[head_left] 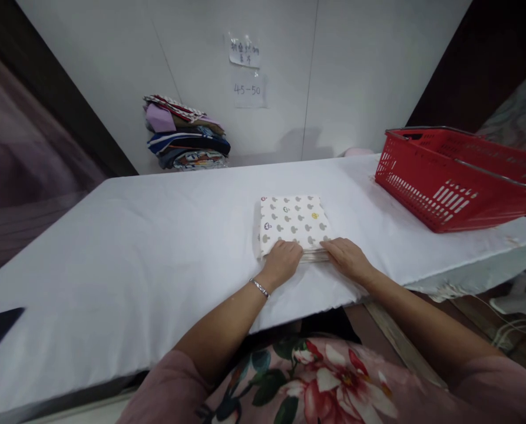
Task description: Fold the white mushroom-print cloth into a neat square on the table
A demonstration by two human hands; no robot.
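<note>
A folded white cloth (294, 218) with rows of small grey tree-like or mushroom-like prints, a few of them coloured, lies flat on the white-covered table (156, 253). At its near left corner my left hand (284, 257) has its fingers curled over the edge, gripping it. My right hand (346, 254) is closed on the near right corner, with fingertips and thumb at the edge. Between the hands, the stacked layers of the near fold show. The thumbs and undersides of the fingers are partly hidden.
A red plastic basket (457, 182) with metal handles stands at the table's right end. Behind the back edge is a pile of folded fabrics (185, 135) against the wall. Handwritten paper notes (249, 89) hang above. A dark flat item (0, 330) lies at the left edge.
</note>
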